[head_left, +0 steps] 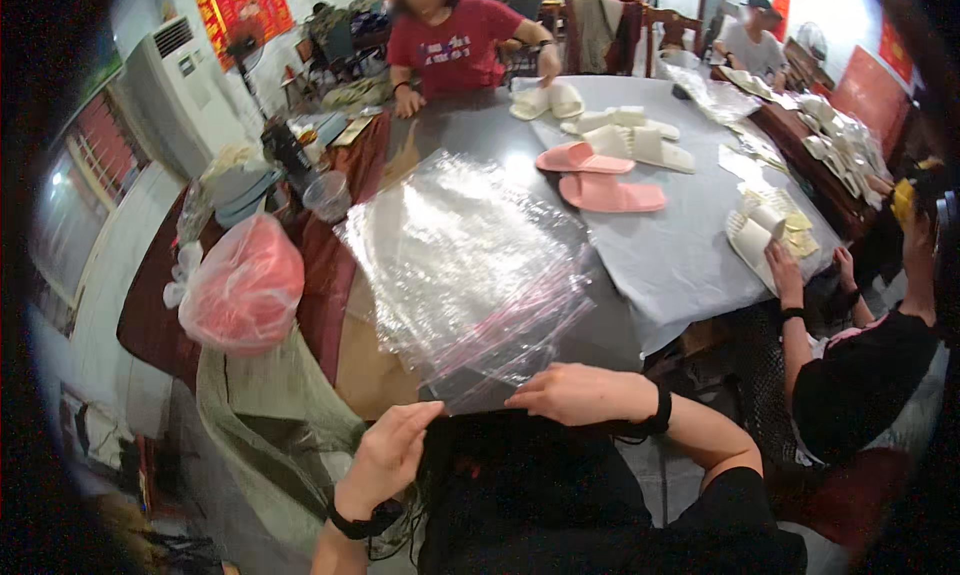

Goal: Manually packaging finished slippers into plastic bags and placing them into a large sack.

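A loose stack of clear plastic zip bags with pinkish-red seal strips lies fanned out on the dark table in front of me. At its near edge, my left hand is closed in a pinch at the corner of the nearest bag. My right hand pinches the same bag's edge a little further right, fingers pressed together. Beyond the stack, to the right, rest a pair of pink slippers and several cream slippers.
At left stands a knotted plastic bag with pink contents, beside a clear cup. A green sack hangs below. Across the table a person in red touches cream slippers. At right, another person's hand holds a cream slipper.
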Demonstrator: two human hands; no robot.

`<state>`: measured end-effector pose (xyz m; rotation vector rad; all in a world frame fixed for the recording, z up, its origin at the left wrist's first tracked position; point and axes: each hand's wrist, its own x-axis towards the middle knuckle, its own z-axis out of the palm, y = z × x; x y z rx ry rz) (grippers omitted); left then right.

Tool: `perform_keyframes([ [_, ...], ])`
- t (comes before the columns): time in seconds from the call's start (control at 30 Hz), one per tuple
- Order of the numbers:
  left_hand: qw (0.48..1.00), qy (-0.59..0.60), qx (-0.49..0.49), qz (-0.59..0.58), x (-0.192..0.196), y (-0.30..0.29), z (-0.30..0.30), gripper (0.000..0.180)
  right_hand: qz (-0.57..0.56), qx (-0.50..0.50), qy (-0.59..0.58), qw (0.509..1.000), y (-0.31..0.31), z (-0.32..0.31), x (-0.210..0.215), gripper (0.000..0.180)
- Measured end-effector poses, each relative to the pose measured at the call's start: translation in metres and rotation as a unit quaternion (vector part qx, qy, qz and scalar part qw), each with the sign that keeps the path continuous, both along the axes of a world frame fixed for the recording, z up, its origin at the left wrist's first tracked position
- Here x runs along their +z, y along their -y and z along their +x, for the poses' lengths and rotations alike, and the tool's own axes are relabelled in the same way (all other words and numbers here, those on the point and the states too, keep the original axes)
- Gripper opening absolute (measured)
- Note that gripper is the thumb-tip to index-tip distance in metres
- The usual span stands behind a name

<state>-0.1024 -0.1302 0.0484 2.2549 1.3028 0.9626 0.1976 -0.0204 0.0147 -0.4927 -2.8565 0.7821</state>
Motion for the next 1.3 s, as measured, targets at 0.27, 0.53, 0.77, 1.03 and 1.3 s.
perform_keyframes([
  [0.27,0.989,0.053,-0.128,0.053,0.034,-0.063,0.079,0.059,0.034,-0.23,-0.128,0.964,-0.097,0.098,0.019,0.053],
  [0.53,0.97,-0.237,0.026,0.045,-0.074,-0.122,0.061,0.084,0.053,-0.406,-0.141,0.901,-0.218,0.139,-0.047,0.082],
  [0.77,0.956,-0.285,0.063,0.018,-0.102,-0.108,0.064,0.066,-0.028,-0.438,-0.145,0.887,-0.254,0.135,-0.04,0.07],
  [1.03,0.961,-0.265,0.071,0.033,-0.096,-0.109,0.065,0.062,-0.258,-0.493,-0.241,0.795,-0.244,0.162,-0.023,0.027],
  [1.3,0.961,-0.264,0.077,0.03,-0.097,-0.107,0.065,0.061,-0.305,-0.476,-0.37,0.737,-0.217,0.136,0.006,0.023],
])
